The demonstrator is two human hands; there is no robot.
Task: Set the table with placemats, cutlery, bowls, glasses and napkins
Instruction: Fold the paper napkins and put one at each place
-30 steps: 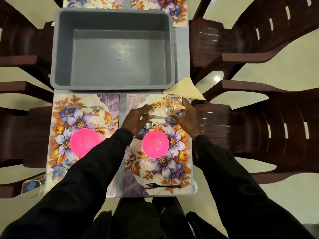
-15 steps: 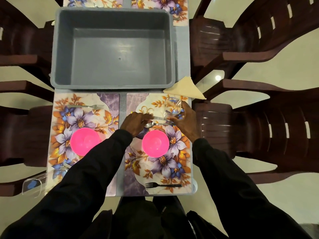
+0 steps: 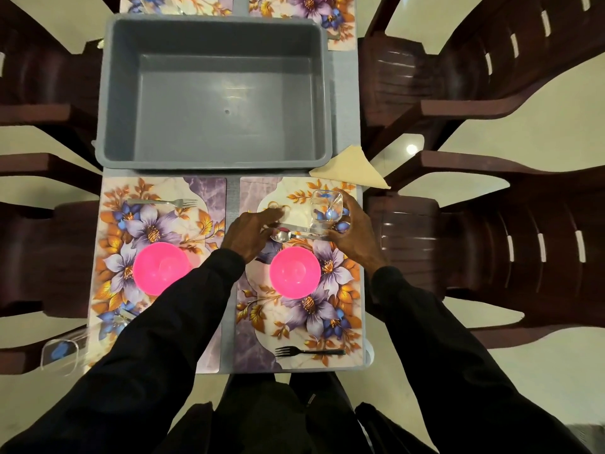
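Note:
Two floral placemats lie side by side, the left one [image 3: 157, 224] and the right one [image 3: 304, 316], each with a pink bowl [image 3: 162, 268] [image 3: 294, 271]. My right hand [image 3: 355, 237] grips a clear square glass [image 3: 327, 208] at the right mat's far right corner. My left hand [image 3: 248, 235] rests fingers-down on the mat beside a spoon [image 3: 283, 236] and a knife [image 3: 294, 227]. One fork [image 3: 309, 351] lies at the right mat's near edge, another fork [image 3: 163, 202] on the left mat. A beige napkin [image 3: 352, 168] lies at the table's right edge.
An empty grey tub [image 3: 212, 93] fills the table's middle. Another clear glass [image 3: 60, 352] stands at the left mat's near left corner. Two more placemats [image 3: 314, 8] show beyond the tub. Dark brown chairs [image 3: 491, 250] surround the narrow table.
My left hand has slid slightly toward the spoon and knife. The right hand stays on the glass, which has shifted very little.

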